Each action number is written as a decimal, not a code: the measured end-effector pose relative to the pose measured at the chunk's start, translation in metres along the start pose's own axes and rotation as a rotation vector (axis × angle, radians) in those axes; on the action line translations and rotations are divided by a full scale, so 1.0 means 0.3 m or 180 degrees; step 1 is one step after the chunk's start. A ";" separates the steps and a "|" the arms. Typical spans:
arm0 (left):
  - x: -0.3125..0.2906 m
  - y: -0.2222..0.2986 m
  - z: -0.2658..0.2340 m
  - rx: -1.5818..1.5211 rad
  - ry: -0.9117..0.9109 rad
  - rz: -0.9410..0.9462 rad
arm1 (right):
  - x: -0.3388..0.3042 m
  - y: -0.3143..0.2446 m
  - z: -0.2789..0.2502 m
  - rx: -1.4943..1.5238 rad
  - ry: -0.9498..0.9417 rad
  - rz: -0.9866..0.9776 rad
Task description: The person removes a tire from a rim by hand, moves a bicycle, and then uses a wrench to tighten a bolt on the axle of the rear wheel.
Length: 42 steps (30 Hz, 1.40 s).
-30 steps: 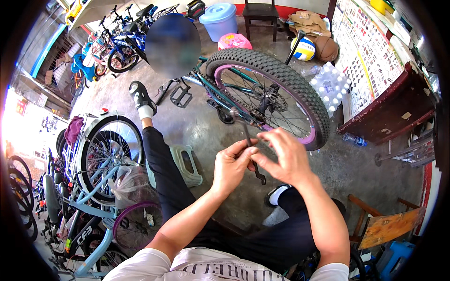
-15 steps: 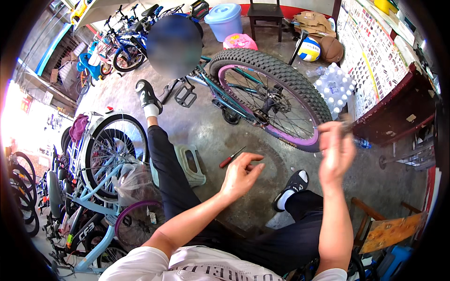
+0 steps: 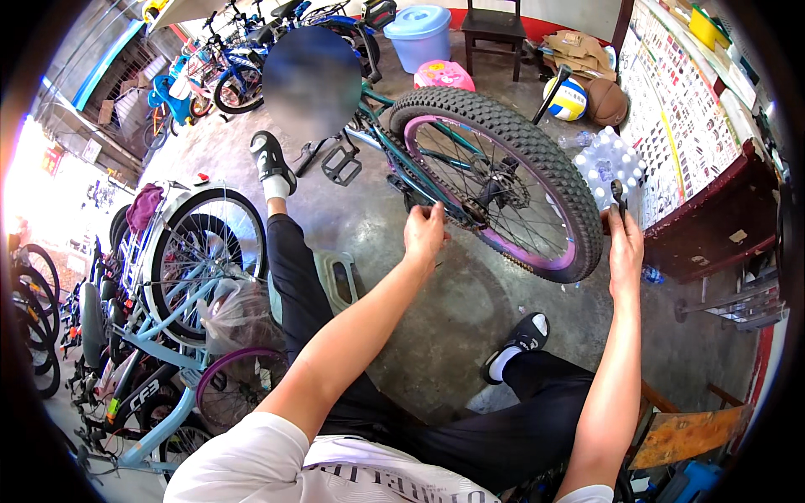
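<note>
A bicycle lies in front of me on the concrete floor, its knobbly black tyre with a purple rim (image 3: 503, 180) upright and its teal frame (image 3: 394, 138) running back to the left. My left hand (image 3: 425, 236) is stretched out to the wheel's left side, fingers curled together near the teal stay and the hub (image 3: 478, 210); I cannot see if anything is in it. My right hand (image 3: 625, 247) is raised beside the tyre's right edge, shut on a short dark tool (image 3: 618, 194) that points upward. My legs in black trousers stretch out on either side.
Another person (image 3: 310, 80) is behind the bicycle. A pack of water bottles (image 3: 605, 163), a volleyball (image 3: 568, 99) and a poster board (image 3: 679, 126) stand at right. A light-blue bicycle (image 3: 189, 285) and more bicycles crowd the left. A wooden stool (image 3: 688, 434) is at lower right.
My hands were together on a tool in front of me. They parted: the right hand swung out right and up beside the tyre, the left hand reached forward to the wheel.
</note>
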<state>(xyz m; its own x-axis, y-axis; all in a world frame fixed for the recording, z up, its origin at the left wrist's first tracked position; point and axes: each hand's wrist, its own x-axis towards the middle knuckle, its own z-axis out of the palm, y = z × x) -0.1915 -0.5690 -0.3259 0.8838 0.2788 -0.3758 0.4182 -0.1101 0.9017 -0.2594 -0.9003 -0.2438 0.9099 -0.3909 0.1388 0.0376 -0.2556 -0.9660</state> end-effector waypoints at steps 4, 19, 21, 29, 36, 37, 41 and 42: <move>0.068 0.027 -0.018 0.0016 0.0024 0.0148 | 0.002 0.003 -0.007 -0.0012 -0.0198 0.0231; 0.101 0.009 -0.070 -0.0131 -0.0292 0.0090 | -0.036 -0.134 -0.020 -0.0100 -0.1260 0.0502; 0.075 -0.015 -0.170 -0.0100 -0.0405 0.0036 | -0.074 -0.168 -0.004 -0.0135 -0.1893 0.0548; -0.031 -0.132 -0.545 -0.0055 -0.0565 0.0301 | -0.203 -0.232 0.174 -0.0252 -0.3805 0.1046; -0.068 -0.092 -0.485 0.0427 -0.0420 0.0129 | -0.116 0.014 0.279 -0.1425 -0.2338 0.0561; -0.032 -0.147 -0.515 0.0392 -0.0541 0.0379 | -0.106 0.100 0.332 -0.1511 -0.2137 0.0259; -0.069 -0.129 -0.504 -0.0023 -0.0280 0.0315 | -0.123 0.163 0.446 -0.2103 -0.1793 -0.0340; -0.052 -0.151 -0.526 -0.0002 -0.0276 0.0270 | -0.131 0.135 0.471 -0.2138 -0.1878 -0.0261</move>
<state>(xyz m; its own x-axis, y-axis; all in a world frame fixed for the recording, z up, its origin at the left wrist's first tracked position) -0.2573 -0.4179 -0.3273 0.9308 0.1850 -0.3152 0.3409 -0.1292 0.9312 -0.2354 -0.7701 -0.3191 0.9862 0.1221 -0.1118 0.0307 -0.7985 -0.6012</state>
